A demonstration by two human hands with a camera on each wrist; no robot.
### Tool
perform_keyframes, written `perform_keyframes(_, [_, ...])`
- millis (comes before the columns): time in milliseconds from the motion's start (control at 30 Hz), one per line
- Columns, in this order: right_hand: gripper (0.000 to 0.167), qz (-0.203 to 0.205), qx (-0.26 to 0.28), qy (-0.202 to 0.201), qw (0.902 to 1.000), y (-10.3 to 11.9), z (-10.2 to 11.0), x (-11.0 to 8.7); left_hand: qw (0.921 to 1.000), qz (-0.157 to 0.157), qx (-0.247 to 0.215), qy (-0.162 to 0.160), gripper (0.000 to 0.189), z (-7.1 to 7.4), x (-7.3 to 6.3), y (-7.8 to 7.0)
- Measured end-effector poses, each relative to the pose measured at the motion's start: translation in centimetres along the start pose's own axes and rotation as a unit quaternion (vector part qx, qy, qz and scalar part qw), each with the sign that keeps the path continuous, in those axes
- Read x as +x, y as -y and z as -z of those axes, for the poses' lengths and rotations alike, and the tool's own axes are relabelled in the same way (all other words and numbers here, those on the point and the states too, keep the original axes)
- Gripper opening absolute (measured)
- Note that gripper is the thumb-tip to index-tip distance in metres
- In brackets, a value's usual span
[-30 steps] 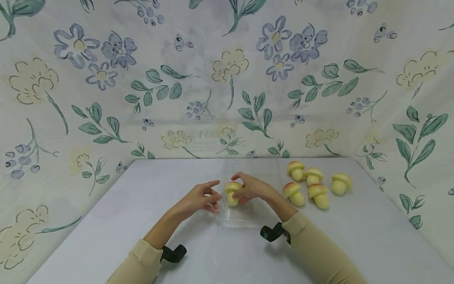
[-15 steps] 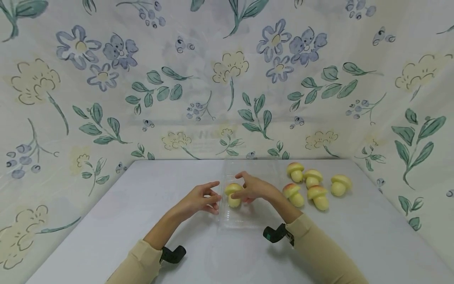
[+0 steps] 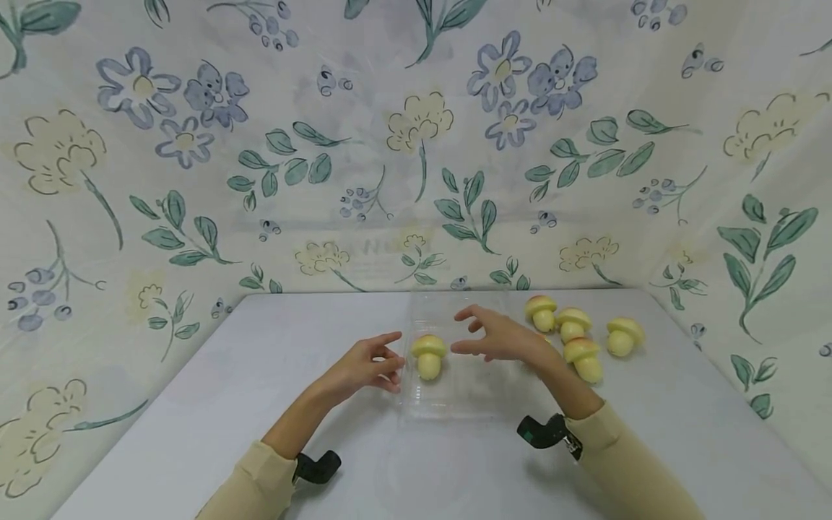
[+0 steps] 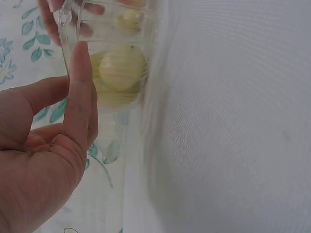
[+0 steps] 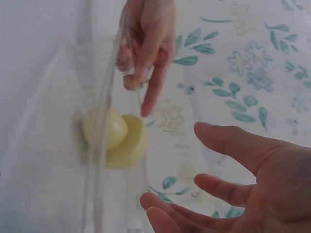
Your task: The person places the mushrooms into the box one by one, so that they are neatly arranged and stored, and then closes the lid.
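Note:
A clear plastic box [image 3: 455, 404] lies on the table, one yellow mushroom [image 3: 429, 358] with a thick cap standing at its left side. My left hand [image 3: 362, 370] is at the box's left wall, fingers loosely extended and fingertips right at the plastic. Through that wall the left wrist view shows the mushroom's round stem end [image 4: 121, 68]. My right hand [image 3: 503, 336] hovers over the right part of the box, fingers spread and holding nothing. In the right wrist view the mushroom [image 5: 129, 143] shows behind the box wall, apart from the right hand [image 5: 233, 184].
Several more mushrooms [image 3: 583, 359], yellow with some reddish caps, lie right of the box; my right forearm partly hides one. The white table [image 3: 312, 318] ends at a flower-printed curtain [image 3: 364, 195]. Each wrist carries a black camera mount [image 3: 318, 466].
My right hand has let go of the mushroom in the box and moved right, fingers spreading. The mushroom stays put inside. My left hand has barely moved.

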State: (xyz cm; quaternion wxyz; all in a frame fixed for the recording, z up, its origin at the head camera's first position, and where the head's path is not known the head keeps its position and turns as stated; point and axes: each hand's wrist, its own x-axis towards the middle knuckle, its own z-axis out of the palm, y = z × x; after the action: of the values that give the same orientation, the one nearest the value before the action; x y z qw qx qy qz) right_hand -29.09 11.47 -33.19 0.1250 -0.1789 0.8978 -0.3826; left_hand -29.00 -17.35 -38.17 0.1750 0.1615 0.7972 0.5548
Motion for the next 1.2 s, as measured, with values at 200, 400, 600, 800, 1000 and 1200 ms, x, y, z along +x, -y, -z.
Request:
perform_keyframes(200, [0.062,0.022,0.014,-0.006,0.9997,-1.0,1.9,-1.9,1.0000,0.000,-0.003,-0.001,0.071,0.0,0.0,0.0])
perform_keyframes(400, [0.063,0.019,0.033,-0.004,0.9993,-2.2,3.7,-3.6,1.0000,0.005,0.003,-0.005,0.072,0.0,0.0,-0.2])
perform_keyframes(600, [0.064,0.021,0.028,-0.019,0.9992,-3.7,5.0,-4.5,0.9999,0.007,0.008,-0.008,0.072,0.1,0.1,-0.1])
perform_keyframes(800, [0.064,0.017,0.020,-0.021,0.9994,-4.7,5.9,-5.5,0.9999,0.009,0.008,-0.005,0.072,0.0,0.2,-0.2])
perform_keyframes(1000, [0.061,0.017,0.016,-0.014,0.9996,-5.8,6.5,-5.8,0.9999,0.012,0.007,-0.008,0.072,0.0,0.3,-0.1])
perform_keyframes(1200, [0.058,0.022,0.016,0.011,0.9996,-6.8,7.3,-6.0,0.9998,0.017,0.004,-0.014,0.072,-0.1,0.3,-0.1])
